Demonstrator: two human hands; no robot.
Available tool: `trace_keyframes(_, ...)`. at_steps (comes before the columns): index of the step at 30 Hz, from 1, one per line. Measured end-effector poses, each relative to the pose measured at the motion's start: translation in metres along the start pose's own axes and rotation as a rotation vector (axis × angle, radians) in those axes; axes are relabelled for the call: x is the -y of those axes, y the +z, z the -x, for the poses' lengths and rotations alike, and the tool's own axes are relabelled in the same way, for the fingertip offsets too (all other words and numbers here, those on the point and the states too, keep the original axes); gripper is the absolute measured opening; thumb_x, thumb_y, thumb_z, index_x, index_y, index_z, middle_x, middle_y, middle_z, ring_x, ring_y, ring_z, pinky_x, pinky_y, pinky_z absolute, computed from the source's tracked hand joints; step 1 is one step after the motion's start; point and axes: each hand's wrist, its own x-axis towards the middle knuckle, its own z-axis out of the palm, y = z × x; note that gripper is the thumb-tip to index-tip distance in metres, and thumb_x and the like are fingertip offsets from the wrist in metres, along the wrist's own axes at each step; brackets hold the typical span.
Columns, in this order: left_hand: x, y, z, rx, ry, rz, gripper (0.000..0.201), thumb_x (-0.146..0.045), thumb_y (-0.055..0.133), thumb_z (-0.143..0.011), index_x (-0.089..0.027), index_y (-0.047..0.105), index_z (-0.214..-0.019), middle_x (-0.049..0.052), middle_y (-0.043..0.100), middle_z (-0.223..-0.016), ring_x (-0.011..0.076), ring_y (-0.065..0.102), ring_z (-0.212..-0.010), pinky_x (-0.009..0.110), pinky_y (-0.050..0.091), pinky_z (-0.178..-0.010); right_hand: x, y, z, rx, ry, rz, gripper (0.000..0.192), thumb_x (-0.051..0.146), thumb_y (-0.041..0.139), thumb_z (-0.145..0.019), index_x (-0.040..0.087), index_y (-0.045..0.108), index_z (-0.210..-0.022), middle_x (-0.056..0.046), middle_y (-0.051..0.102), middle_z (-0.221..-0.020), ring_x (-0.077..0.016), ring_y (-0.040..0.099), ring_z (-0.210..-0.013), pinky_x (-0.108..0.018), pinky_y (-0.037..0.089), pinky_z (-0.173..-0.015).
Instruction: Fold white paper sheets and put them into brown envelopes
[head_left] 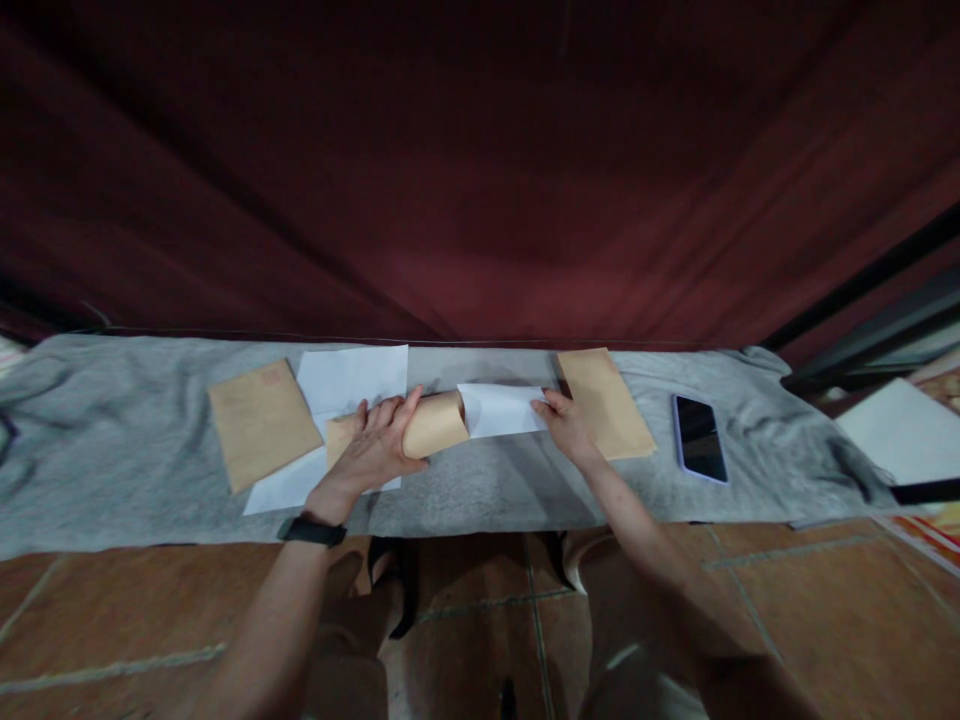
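My left hand (379,440) grips a brown envelope (435,425) that bulges open at its right end, held on the grey cloth (480,490). My right hand (566,425) pinches the right edge of a folded white sheet (501,408) whose left end sits in the envelope's mouth. White paper sheets (352,378) lie under and behind my left hand. A black band is on my left wrist.
A brown envelope (261,420) lies at the left, and another (606,400) lies behind my right hand. A phone (699,438) rests face up at the right. A dark red curtain (480,170) hangs behind the table. White paper (904,430) lies at the far right.
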Motion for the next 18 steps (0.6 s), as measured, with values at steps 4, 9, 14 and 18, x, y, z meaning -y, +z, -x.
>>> trace_keyframes(4,-0.001,0.0,-0.001,0.001,-0.007,-0.024,0.124,-0.043,0.081,-0.072,-0.022,0.003,-0.166,0.018,0.05,-0.142,0.0409,0.046,-0.139,0.07,0.017,-0.122,-0.003,-0.003,-0.003,0.078,-0.004,0.051,0.026,0.047,0.059,-0.081,0.023,0.064,-0.072,0.0,0.064,-0.068,-0.0188,0.057,-0.067,-0.029,0.047,-0.065)
trace_keyframes(9,0.003,0.005,-0.001,-0.011,0.0,-0.026,0.125,-0.045,0.081,-0.072,-0.023,0.002,-0.166,0.018,0.05,-0.142,0.042,0.049,-0.135,0.071,0.019,-0.12,-0.012,-0.006,-0.006,0.144,0.061,0.026,0.022,0.042,0.059,-0.079,0.022,0.064,-0.069,0.002,0.06,-0.062,-0.0163,0.053,-0.059,-0.027,0.045,-0.058)
trace_keyframes(14,-0.006,0.005,-0.005,-0.051,0.074,-0.022,0.124,-0.041,0.082,-0.071,-0.026,0.004,-0.166,0.018,0.05,-0.144,0.0422,0.048,-0.137,0.07,0.018,-0.122,-0.013,0.007,-0.008,0.133,0.105,-0.04,0.023,0.042,0.066,-0.078,0.021,0.064,-0.067,0.003,0.059,-0.061,-0.0152,0.052,-0.061,-0.025,0.041,-0.056)
trace_keyframes(18,-0.018,0.005,-0.011,-0.082,0.1,-0.008,0.123,-0.041,0.082,-0.071,-0.025,0.006,-0.166,0.019,0.048,-0.146,0.0421,0.047,-0.138,0.069,0.017,-0.123,-0.01,0.024,-0.003,0.146,0.151,-0.099,0.031,0.048,0.065,-0.082,0.02,0.066,-0.069,0.003,0.058,-0.059,-0.0144,0.05,-0.057,-0.026,0.04,-0.055)
